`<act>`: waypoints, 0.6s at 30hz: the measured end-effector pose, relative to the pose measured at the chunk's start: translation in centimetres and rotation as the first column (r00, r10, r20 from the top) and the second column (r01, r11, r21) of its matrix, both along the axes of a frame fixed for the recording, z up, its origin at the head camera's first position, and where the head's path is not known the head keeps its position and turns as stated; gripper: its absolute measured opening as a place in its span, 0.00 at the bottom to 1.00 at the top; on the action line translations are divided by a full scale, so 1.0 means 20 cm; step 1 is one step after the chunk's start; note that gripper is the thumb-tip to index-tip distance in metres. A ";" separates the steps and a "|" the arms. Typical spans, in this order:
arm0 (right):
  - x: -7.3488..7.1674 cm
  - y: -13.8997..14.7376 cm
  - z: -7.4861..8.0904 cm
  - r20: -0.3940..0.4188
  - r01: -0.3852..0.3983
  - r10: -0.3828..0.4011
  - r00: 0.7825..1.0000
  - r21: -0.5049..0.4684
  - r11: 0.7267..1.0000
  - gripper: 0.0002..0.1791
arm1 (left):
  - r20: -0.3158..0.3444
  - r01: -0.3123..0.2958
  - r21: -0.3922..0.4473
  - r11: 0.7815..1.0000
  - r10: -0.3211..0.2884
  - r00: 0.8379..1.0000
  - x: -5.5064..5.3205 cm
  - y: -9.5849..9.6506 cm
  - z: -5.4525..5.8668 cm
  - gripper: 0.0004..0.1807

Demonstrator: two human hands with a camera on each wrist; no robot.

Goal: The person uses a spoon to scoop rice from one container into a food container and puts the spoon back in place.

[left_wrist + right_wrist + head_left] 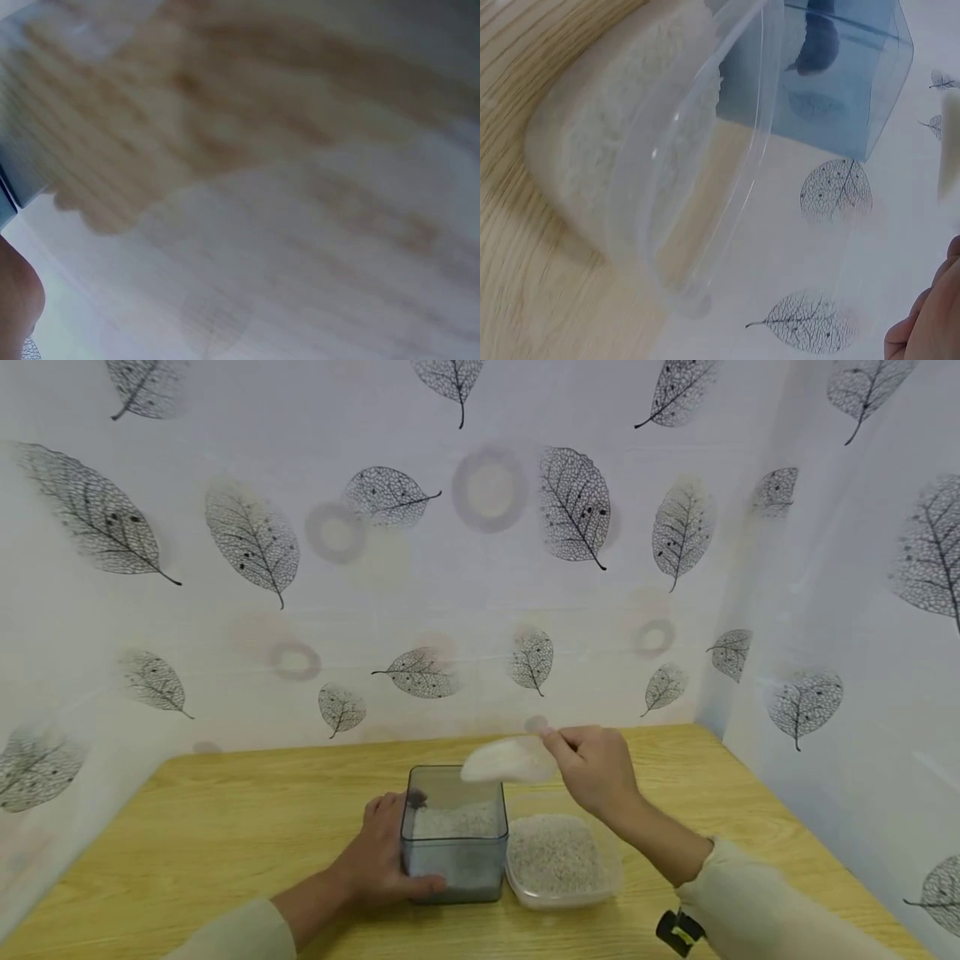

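Observation:
My left hand (382, 852) grips the side of a tinted, see-through square container (453, 868), thumb along the front and fingers toward the back. Pale rice-like grains (457, 820) lie inside it. Pinched by its handle in my right hand (600, 768), a white scoop (510, 760) hangs over the container's back right rim, its bowl tilted and slightly blurred. Only part of the right hand (934, 315) and the scoop's pale edge (951, 150) enter the right wrist view. Skin of the left hand (19, 300) fills the lower left corner of its wrist view.
A low clear plastic tub (566, 900), filled with rice-like grains (555, 853), stands right beside the tinted container. Both rest on a wood-grain table (247, 818). Leaf-patterned white curtains (480, 585) enclose the back and sides.

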State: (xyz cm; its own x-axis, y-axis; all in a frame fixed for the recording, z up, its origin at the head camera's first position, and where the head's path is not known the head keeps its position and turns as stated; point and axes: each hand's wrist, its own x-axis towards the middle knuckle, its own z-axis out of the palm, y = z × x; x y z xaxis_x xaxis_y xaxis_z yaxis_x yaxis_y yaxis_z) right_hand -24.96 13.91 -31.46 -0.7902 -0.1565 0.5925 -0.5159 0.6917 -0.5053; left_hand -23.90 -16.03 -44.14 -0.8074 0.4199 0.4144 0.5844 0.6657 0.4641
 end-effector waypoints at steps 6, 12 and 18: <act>0.01 0.12 0.00 -0.012 0.038 -0.037 0.999 0.014 0.999 0.33 | 0.049 -0.017 -0.015 1.000 0.018 0.999 0.00 0.00 0.01 0.59; 0.02 0.23 -0.06 0.015 0.075 -0.075 0.997 0.054 0.996 0.32 | 0.074 -0.019 -0.017 1.000 0.020 0.997 0.01 0.01 0.02 0.57; 0.01 0.33 -0.14 -0.002 0.088 -0.089 0.996 0.106 0.990 0.32 | 0.079 -0.023 -0.020 1.000 0.024 0.997 0.01 0.01 0.02 0.57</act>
